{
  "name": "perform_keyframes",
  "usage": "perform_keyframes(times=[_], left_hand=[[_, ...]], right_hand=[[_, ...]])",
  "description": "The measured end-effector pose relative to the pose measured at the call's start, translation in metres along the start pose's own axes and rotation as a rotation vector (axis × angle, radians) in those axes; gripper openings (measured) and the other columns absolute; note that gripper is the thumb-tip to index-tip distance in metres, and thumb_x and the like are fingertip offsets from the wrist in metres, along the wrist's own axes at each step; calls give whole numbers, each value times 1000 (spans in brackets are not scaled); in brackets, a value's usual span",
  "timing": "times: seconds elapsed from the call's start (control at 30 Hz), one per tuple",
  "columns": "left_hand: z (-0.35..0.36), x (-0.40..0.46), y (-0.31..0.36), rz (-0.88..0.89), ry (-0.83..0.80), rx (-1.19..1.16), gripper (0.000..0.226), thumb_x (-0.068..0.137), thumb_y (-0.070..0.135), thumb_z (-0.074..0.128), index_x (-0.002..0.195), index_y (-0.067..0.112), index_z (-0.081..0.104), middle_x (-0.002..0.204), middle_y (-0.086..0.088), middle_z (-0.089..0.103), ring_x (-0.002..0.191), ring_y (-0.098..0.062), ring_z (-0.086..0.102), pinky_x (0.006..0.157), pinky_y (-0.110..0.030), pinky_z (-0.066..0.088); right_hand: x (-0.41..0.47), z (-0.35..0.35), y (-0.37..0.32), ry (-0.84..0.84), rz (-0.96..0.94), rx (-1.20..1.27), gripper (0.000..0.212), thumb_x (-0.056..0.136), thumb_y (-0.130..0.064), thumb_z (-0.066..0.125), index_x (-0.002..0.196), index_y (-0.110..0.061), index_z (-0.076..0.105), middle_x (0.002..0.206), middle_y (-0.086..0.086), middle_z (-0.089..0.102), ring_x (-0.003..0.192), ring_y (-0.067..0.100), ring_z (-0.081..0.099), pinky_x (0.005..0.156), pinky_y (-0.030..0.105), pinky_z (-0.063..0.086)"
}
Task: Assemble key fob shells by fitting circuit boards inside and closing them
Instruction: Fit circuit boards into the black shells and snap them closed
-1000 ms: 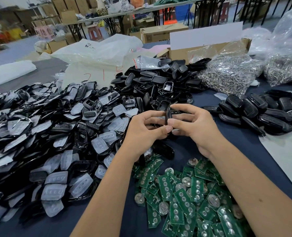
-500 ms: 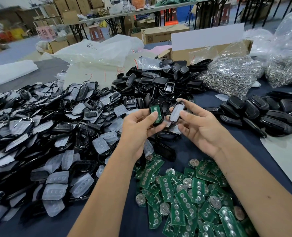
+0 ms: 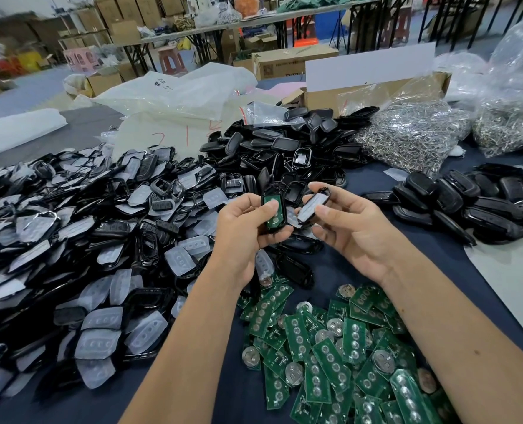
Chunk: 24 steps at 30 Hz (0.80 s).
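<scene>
My left hand (image 3: 242,234) holds a black shell half (image 3: 273,213) with a green circuit board seated inside it, thumb pressing on the board. My right hand (image 3: 355,228) pinches the other shell half (image 3: 313,206), a black frame with a translucent button pad facing me. The two halves are a small gap apart, above the dark table. A heap of loose green circuit boards (image 3: 330,356) with coin cells lies below my wrists.
A big pile of front shells with white pads (image 3: 79,255) fills the left. Black back shells (image 3: 284,154) are heaped behind my hands, closed fobs (image 3: 474,203) lie at right. Bags of metal rings (image 3: 413,136) and a cardboard box (image 3: 361,90) stand at the back.
One second ago both hands held the halves pressed together edge-on. They have since come apart and each hand holds one half, faces turned toward me, nearly steady over the last half second.
</scene>
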<state>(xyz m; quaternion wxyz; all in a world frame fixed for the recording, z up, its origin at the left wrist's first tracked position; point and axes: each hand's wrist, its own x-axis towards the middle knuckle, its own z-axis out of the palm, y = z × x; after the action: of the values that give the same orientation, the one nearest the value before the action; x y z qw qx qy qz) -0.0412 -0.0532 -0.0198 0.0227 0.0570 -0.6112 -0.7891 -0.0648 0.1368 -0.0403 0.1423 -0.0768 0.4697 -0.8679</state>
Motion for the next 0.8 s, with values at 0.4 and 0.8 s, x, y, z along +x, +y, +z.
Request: perform_keyframes(times=[0.4,0.8], left_hand=[[5,-7,2,207,-182,116,12,92,16,68,82,20,72,110,-28,71,93,-44,67,93,-59,58],[7,-10,2,253,-187,312,17,91,17,67,77,14,59,80,-22,66,77,-28,60,79,-50,54]], right_hand=[[0,2,6,110,-247,-398,51,77,9,82,121,-14,73,108,3,79,95,16,75,80,26,60],[-2,6,9,187,-395,-702,52,73,2,91,117,-22,77,100,-4,80,95,13,77,88,29,61]])
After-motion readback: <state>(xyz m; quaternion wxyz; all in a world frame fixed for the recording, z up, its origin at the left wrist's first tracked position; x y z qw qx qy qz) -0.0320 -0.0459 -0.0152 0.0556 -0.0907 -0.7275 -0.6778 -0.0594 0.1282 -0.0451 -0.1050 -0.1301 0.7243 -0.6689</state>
